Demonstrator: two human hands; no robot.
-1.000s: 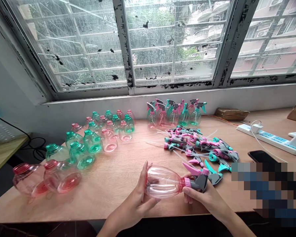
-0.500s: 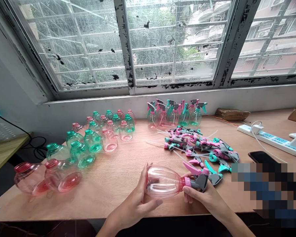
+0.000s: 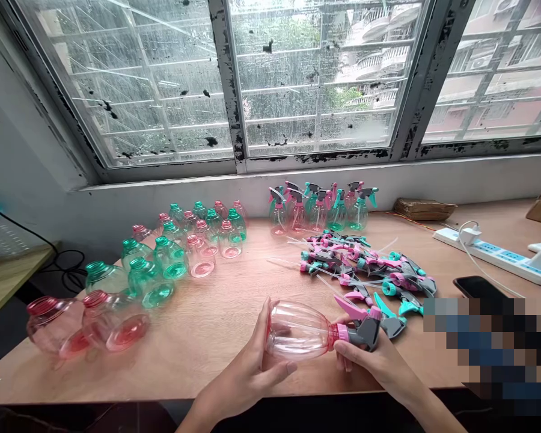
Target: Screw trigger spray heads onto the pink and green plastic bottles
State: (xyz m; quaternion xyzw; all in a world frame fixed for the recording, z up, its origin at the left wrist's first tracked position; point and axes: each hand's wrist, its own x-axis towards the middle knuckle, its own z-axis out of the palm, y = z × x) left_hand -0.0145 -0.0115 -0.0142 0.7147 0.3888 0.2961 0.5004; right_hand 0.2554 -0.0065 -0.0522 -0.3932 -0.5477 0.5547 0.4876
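Observation:
A clear pink spray bottle (image 3: 301, 332) lies sideways between my hands, above the front of the table. My left hand (image 3: 256, 361) is wrapped around its base end, thumb along the near side. At the neck, my right hand (image 3: 365, 355) grips the pink collar of the grey and pink spray head (image 3: 363, 329), which sits on the bottle mouth. Some right-hand fingers are hidden behind the head. Just beyond lies a pile of loose pink, green and grey spray heads (image 3: 356, 258) with thin tubes.
Rows of open pink and green bottles (image 3: 162, 258) stand on the left. Several bottles with heads (image 3: 322, 207) stand by the wall. A power strip (image 3: 496, 255), a black phone (image 3: 480, 287) and a brown package (image 3: 424, 208) lie on the right.

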